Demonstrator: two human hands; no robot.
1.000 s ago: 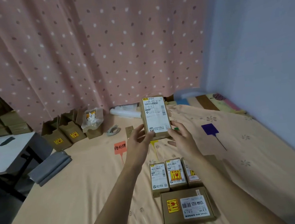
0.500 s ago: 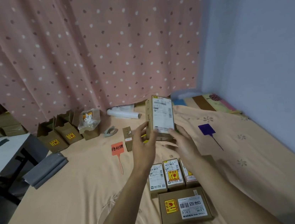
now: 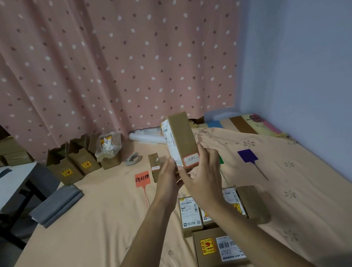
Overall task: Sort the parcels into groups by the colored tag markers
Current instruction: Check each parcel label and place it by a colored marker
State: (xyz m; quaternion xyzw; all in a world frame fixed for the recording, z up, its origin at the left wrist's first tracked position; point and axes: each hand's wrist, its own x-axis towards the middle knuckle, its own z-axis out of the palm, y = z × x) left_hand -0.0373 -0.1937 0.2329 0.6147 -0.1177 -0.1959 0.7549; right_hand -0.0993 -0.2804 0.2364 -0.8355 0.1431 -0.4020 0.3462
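Note:
Both hands hold a tall brown parcel [image 3: 181, 136] upright above the bed, its plain side with a small red-edged sticker toward me and its white shipping label turned left. My left hand [image 3: 169, 179] grips its lower left edge; my right hand [image 3: 202, 175] grips its lower right. An orange tag marker [image 3: 142, 179] with black writing lies left of the hands, beside a small upright parcel [image 3: 155, 166]. A purple tag marker [image 3: 247, 156] lies to the right, and a green one [image 3: 221, 160] peeks out behind my right hand. Three parcels [image 3: 189, 215] sit in a row near me, with a flat box [image 3: 218, 248] in front.
Open cardboard boxes [image 3: 72, 165] line the foot of the pink dotted curtain, with a plastic bag [image 3: 107, 143] and a tape roll [image 3: 133, 158]. Folded grey cloth [image 3: 56, 204] lies at the bed's left edge beside a white table [image 3: 2, 188]. A wall bounds the right.
I have turned the held parcel about its long axis: the white label that faced me now faces left, and the plain side with the small sticker shows.

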